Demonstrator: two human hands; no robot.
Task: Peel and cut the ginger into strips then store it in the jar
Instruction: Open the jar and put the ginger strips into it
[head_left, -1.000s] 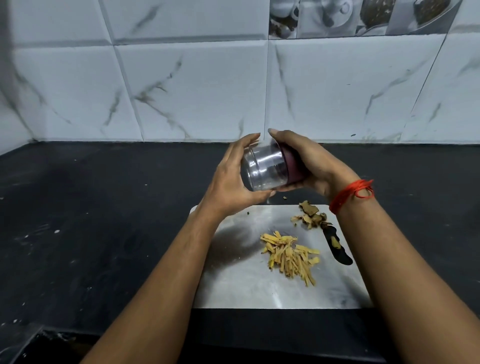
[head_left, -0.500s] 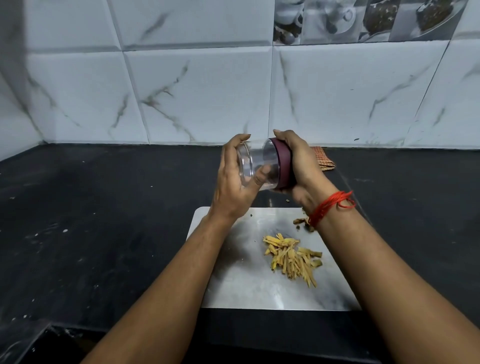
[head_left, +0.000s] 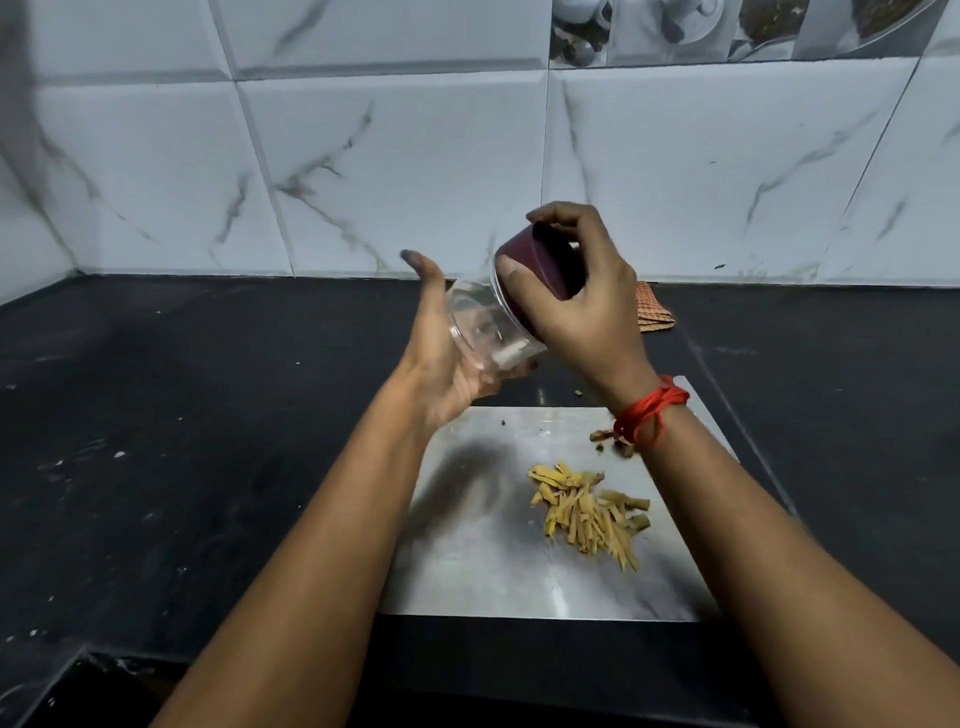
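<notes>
Centre frame, above the counter (head_left: 208, 415): left hand (head_left: 447, 358) cups the clear jar (head_left: 480, 332) from below, fingers curled under it, thumb up. Right hand (head_left: 582, 306) clamps the maroon lid (head_left: 540, 262) at the jar's mouth; can't tell if it's seated. Ginger strips (head_left: 587, 514) piled lower right on the steel board (head_left: 467, 571). Peels (head_left: 605, 439) near the right wrist.

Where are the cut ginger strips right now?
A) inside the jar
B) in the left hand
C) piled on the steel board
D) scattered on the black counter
C: the ginger strips lie in a pile on the steel board, while the clear jar, held by the left hand with the right hand gripping its lid, shows no ginger inside.
</notes>
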